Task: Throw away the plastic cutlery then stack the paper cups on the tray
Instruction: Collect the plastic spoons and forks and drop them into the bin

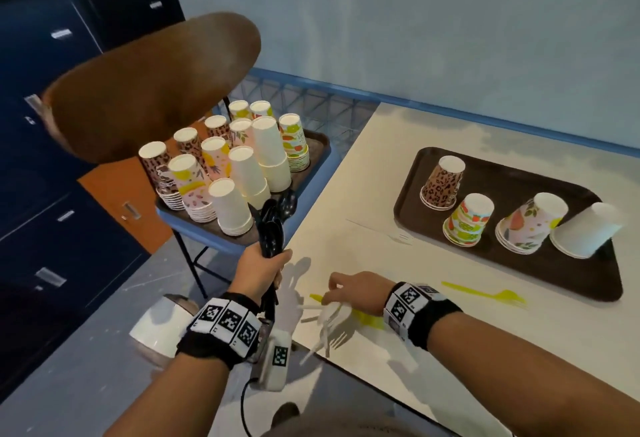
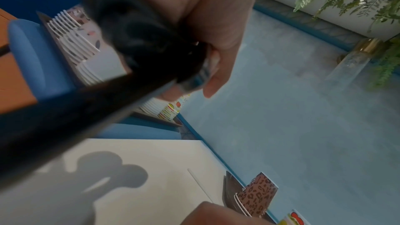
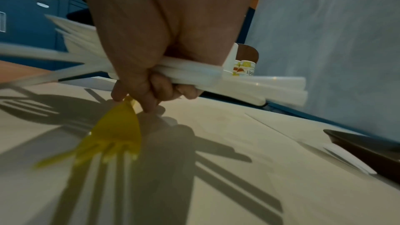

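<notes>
1. While my left hand [image 1: 262, 265] grips black spoons [image 1: 275, 225] upright, my right hand [image 1: 353, 292] clutches white cutlery [image 1: 327, 320] — fingertips pinching a yellow fork [image 3: 116, 133] on the table [image 1: 450, 350].
2. At two o'clock, the tray [image 1: 519, 260] holds four cup stacks [image 1: 469, 220].

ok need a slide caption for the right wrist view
Right hand grips white cutlery while its fingertips reach a yellow fork on the table.
</notes>
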Available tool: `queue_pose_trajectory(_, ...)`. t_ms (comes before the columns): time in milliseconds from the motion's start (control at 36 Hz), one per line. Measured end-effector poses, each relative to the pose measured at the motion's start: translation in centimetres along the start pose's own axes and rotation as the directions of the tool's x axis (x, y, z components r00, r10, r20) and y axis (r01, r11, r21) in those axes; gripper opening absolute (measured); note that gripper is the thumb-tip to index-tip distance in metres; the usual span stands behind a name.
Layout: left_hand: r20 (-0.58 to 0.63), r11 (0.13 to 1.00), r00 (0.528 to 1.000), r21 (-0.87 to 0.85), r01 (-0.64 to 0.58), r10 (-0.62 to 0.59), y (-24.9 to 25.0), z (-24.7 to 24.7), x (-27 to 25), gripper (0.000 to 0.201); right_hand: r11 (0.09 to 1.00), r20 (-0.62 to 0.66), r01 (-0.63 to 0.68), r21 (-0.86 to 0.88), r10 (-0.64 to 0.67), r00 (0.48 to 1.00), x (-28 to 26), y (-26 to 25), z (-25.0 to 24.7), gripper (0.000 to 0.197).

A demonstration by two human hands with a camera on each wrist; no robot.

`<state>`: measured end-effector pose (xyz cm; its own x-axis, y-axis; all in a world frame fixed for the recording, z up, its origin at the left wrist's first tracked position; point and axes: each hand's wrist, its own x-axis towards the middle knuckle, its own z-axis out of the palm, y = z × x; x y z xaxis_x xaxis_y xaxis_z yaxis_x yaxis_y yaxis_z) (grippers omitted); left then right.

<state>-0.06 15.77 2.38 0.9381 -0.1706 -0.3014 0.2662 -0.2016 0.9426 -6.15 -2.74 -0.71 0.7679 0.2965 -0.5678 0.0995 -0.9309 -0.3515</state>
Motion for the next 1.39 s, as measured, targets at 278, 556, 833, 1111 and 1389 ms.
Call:
queue_pose_trajectory(278,0.019,1.0,1.0,0.009,0.013,-0.013,0.0,0.6,0.0,0.027,0.967,-0.278,0.095,-0.237,-0.162,0.947,0.1,1.0,0.3,0.023)
queue_pose_trajectory(556,0.154,0.998,0.988,0.053,-0.025,0.017,1.2,2.4,3.2,0.029,0.96,-0.82,-0.279,0.028,0.181,0.542,-1.9,4.5,0.0,0.035)
queue_pose_trajectory(833,0.403,0.979,0.915,0.173,-0.112,0.033,3.2,6.1,5.4,0.031,0.633,-0.588,-0.408,0.658,0.77,0.247,-6.2,7.9,-0.1,0.035)
queue_pose_trajectory(1111,0.569,0.936,0.821,0.269,-0.226,0.035,3.9,9.3,5.8,0.029,0.307,-0.258,-0.481,0.821,0.952,0.168,-7.9,10.0,4.4,0.039)
queue_pose_trajectory(1389,0.613,0.923,0.79,0.299,-0.241,0.008,3.6,11.8,5.3,0.032,0.174,-0.137,-0.618,0.767,0.985,0.108,-10.3,10.4,6.6,0.036)
